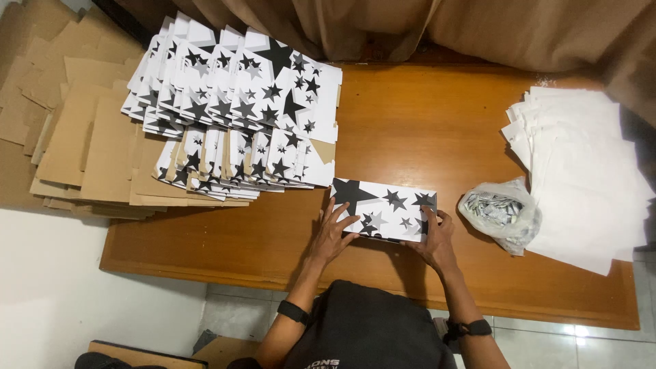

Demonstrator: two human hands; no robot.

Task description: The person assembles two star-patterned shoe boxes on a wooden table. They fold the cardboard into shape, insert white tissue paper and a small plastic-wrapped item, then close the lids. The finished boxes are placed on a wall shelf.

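A white cardboard box (383, 207) printed with black and grey stars lies on the wooden table (424, 130) in front of me. My left hand (333, 234) grips its left end, fingers spread over the top. My right hand (436, 239) grips its right end, thumb on the top face. Both wrists wear dark bands.
Rows of flat star-printed box blanks (239, 102) are fanned out at the back left, over plain brown cardboard sheets (75, 137). A clear plastic bag of small packets (500, 213) sits to the right, beside a pile of white paper sheets (581, 164). Brown curtain hangs behind.
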